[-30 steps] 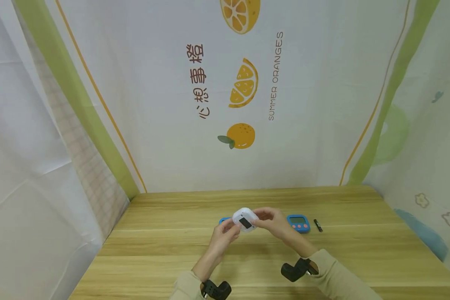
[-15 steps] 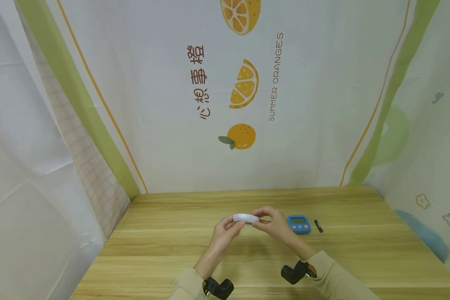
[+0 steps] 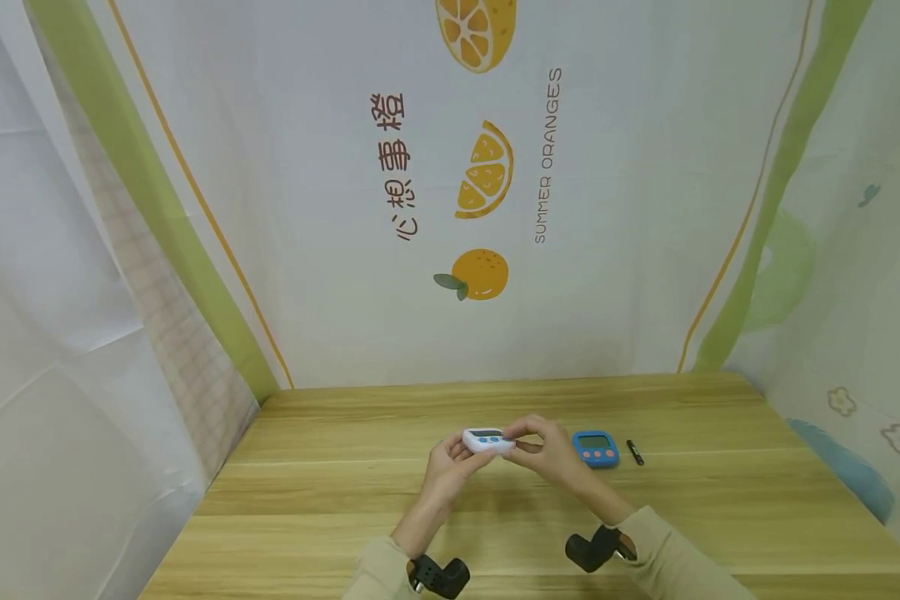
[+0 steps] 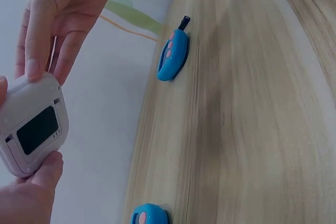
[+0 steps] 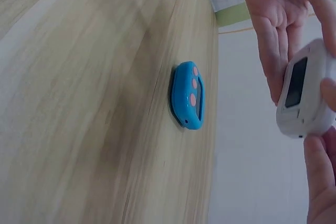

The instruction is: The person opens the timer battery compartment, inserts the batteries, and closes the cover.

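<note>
A white digital timer (image 3: 486, 442) with a display and blue buttons is held up off the table between both hands. My left hand (image 3: 445, 472) grips its left side, with the thumb along the near edge. At its right end, my right hand (image 3: 547, 452) pinches it between fingers and thumb. Its back, with a dark rectangle, shows on the white timer (image 4: 37, 129) in the left wrist view. A blue timer (image 3: 596, 449) with pink buttons lies right of the right hand. Another blue timer (image 5: 187, 95) shows in the right wrist view; in the head view the hands hide it.
A small dark cylinder (image 3: 635, 452) lies on the wooden table (image 3: 330, 483), just right of the blue timer. Behind the table hangs a white curtain (image 3: 330, 317) printed with oranges. Another light cloth borders each side.
The white timer has been turned over: first its back with the dark rectangle faced the head camera, then its edge, now its display and blue buttons. Both hands stay at nearly the same spot.
</note>
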Demonstrator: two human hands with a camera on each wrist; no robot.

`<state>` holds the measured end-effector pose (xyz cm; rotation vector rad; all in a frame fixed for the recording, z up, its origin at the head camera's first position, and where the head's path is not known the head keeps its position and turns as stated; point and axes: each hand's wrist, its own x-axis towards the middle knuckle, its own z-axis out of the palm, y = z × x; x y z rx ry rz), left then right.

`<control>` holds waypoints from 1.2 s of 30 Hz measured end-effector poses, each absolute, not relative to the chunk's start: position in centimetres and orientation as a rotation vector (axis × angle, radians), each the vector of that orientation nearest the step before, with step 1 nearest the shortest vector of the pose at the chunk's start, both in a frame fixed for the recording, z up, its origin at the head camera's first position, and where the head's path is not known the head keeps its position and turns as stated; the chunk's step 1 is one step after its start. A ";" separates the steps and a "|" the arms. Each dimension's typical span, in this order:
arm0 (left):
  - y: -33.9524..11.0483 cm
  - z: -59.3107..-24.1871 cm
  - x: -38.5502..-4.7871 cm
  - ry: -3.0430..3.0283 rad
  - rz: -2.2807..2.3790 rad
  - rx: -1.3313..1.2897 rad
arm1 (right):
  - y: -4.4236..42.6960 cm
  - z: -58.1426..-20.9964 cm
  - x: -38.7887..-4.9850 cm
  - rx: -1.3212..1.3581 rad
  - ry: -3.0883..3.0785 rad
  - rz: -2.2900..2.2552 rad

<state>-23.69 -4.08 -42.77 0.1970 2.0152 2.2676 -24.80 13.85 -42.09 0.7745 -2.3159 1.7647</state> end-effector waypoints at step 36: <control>-0.8 -46.6 -27.5 2.533 1.901 0.371 | 16.9 -46.4 -29.1 0.595 -2.691 1.586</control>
